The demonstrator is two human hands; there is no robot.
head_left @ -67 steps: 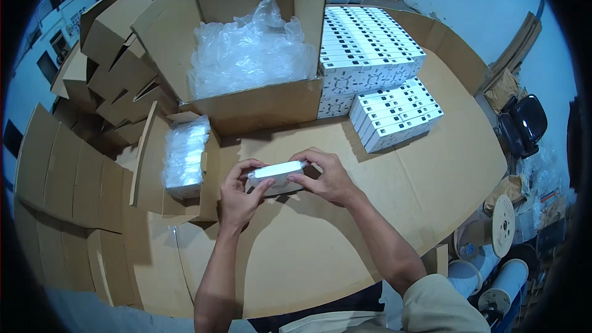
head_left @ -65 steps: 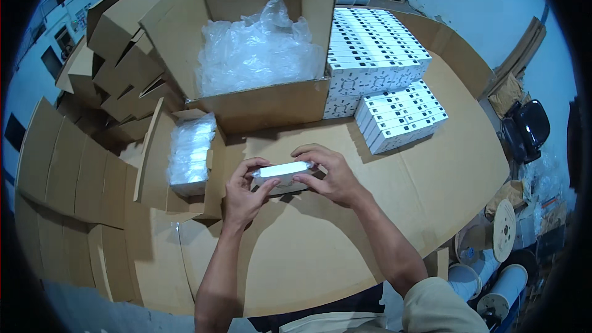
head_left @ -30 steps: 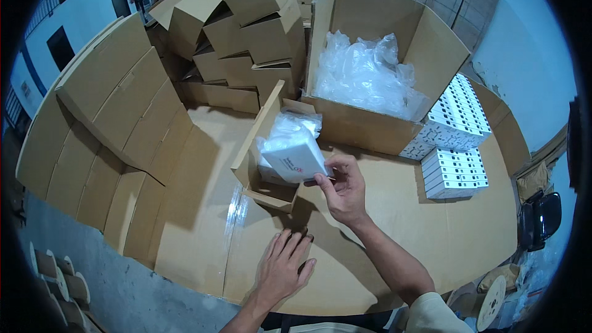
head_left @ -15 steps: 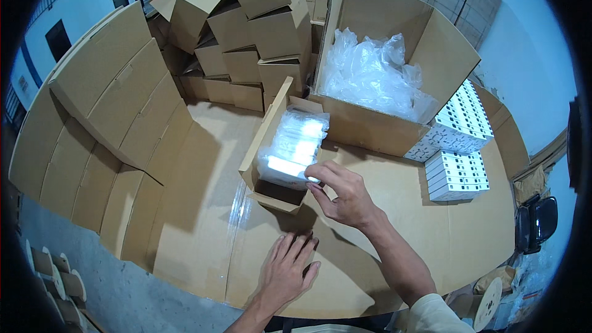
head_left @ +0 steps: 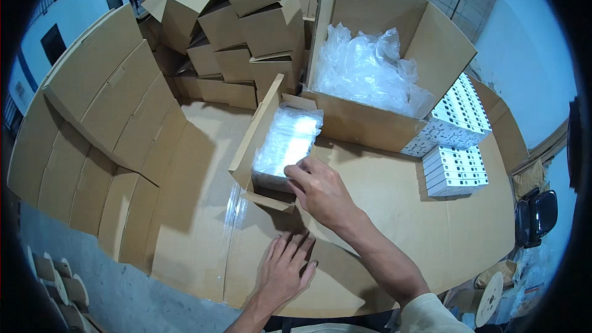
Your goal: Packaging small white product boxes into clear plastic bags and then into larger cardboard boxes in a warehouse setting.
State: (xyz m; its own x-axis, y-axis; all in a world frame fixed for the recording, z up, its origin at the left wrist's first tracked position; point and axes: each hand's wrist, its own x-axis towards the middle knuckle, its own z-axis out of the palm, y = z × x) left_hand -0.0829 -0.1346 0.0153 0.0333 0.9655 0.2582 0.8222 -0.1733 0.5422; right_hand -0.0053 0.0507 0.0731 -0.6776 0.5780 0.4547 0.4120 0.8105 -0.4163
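Note:
A narrow open carton (head_left: 255, 124) stands on the cardboard-covered table, its long left flap raised. Inside lies a row of clear-plastic-wrapped packets (head_left: 282, 139), shiny under the light. My right hand (head_left: 322, 191) reaches in over the row's near right corner. Its fingers are bent together against the wrapping; what the tips pinch is hidden from view. My left hand (head_left: 285, 274) rests flat on the cardboard in front of the carton, fingers spread, holding nothing.
Behind stands a large open box (head_left: 370, 120) of crumpled clear plastic bags (head_left: 370, 71). Stacks of small white boxes (head_left: 455, 171) are at the right. Open brown cartons (head_left: 102, 102) line the left, with more piled behind (head_left: 237, 37). A black chair (head_left: 538, 217) stands beyond the right edge.
My right hand has shifted left and farther over the packets. The bright white strip at the row's near end no longer shows. My left hand stays put; the view has turned slightly.

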